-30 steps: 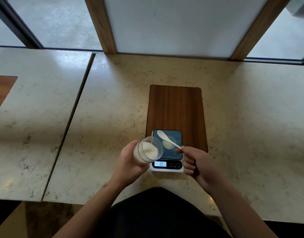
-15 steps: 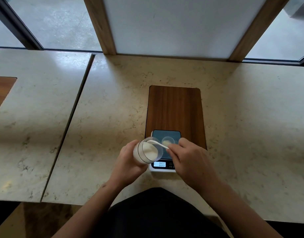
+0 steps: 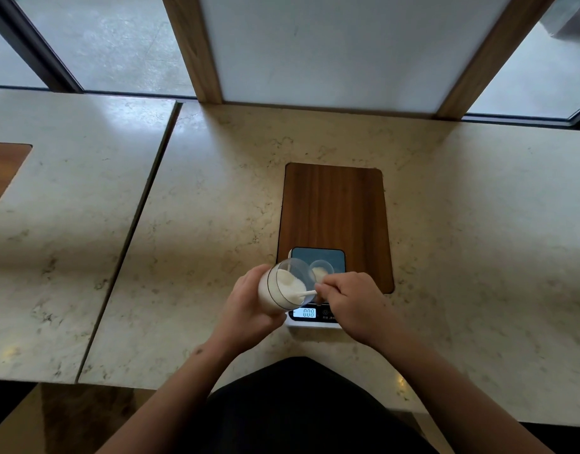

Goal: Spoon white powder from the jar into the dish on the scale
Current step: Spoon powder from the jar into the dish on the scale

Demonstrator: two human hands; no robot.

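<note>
My left hand (image 3: 246, 306) grips a clear jar (image 3: 282, 286) tilted on its side, mouth facing right, with white powder inside. My right hand (image 3: 351, 299) pinches the handle of a white spoon (image 3: 303, 293) whose bowl is pushed into the jar's powder. Just behind the hands stands a small scale (image 3: 318, 257) with a dark platform and a lit display (image 3: 308, 312). A small clear dish (image 3: 321, 270) holding a little white powder sits on the platform, partly hidden by my right hand.
The scale's far end rests on a dark wooden board (image 3: 334, 211) set on the pale marble counter (image 3: 462, 240). A seam (image 3: 134, 231) splits the counter at the left. A wall panel and windows close the far edge.
The spoon went from above the scale into the jar and now sits deeper in the powder. My right hand moved left toward the jar. The jar stays tilted in my left hand.
</note>
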